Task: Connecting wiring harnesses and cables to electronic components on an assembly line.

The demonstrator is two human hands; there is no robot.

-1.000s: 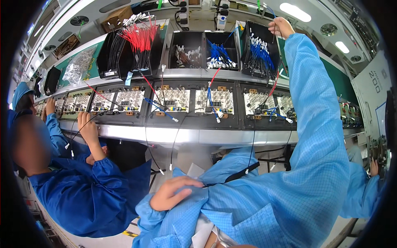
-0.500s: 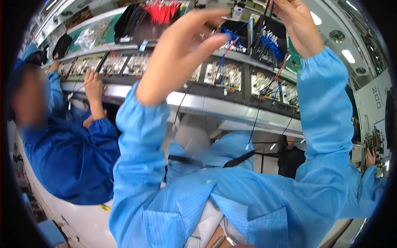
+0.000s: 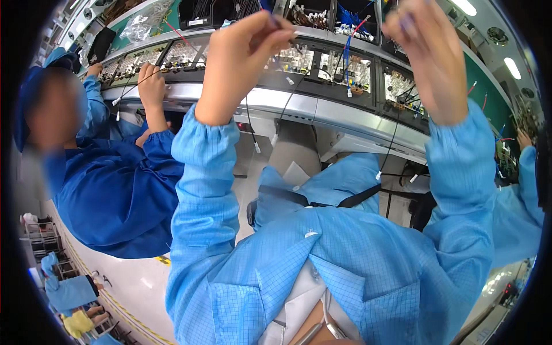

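Reading it from the hands out: left hand (image 3: 233, 69) is raised upper centre-left, fingers drawn in toward the thumb. Narrow, pinch-like, but tips are blurred; can't tell if they meet or hold anything. Right hand (image 3: 434, 66) is upper right, fingers curled, motion-smeared; can't tell its grip either. Both up high, I'd guess to clear the parts below.

Nearest thing is the circuit board (image 3: 360, 72), upper centre, between the hands in frame and touched by neither as far as I can see. It lies in a dark tray (image 3: 376, 86), likely so it sits square. Blue wire (image 3: 347, 54) runs down across it.

Black leads (image 3: 391, 141) hang over the front of the tabletop (image 3: 339, 118), ending in a white plug (image 3: 378, 175) at centre-right; draped that way, probably, to keep loose ends off the components.

Top edge: blue wires (image 3: 352, 20) bunched in a bin, presumably within arm's reach on purpose. Left of frame: co-worker's hand (image 3: 151, 89) up by another black wire; grip unclear to me.
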